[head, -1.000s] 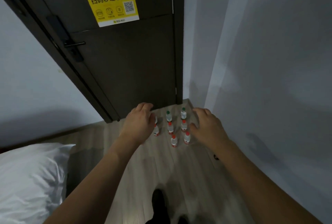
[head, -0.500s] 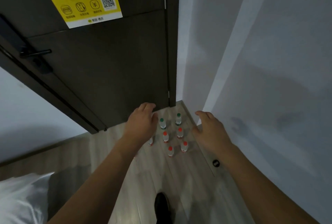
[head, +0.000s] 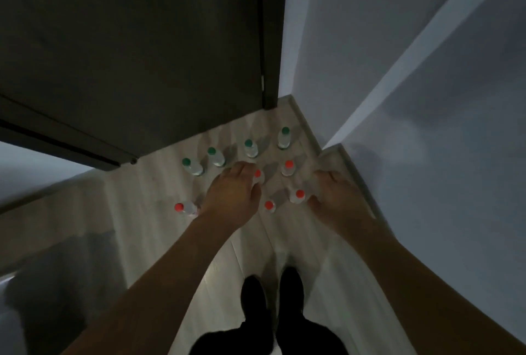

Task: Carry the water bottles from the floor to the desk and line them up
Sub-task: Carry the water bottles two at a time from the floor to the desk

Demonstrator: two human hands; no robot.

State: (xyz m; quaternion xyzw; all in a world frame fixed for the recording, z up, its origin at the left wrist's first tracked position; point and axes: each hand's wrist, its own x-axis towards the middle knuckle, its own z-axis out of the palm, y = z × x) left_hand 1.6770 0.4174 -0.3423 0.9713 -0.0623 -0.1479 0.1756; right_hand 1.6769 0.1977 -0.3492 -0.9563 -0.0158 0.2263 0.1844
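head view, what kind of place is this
Probably the entry corner of a bedroom or hotel-type room. A dark door meets pale walls over wood-look flooring, and small water bottles stand on the floor by the door. No desk is in view.

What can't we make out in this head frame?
- Left hand covers part of the red-capped bottles: full count unknown, head view.
- Grip state: both hands seen from the back, right hand fingertips hidden.
- Bottle labels: too small, motion-blurred.
- Desk: out of frame.
- Green-capped bottles: fill level unreadable.
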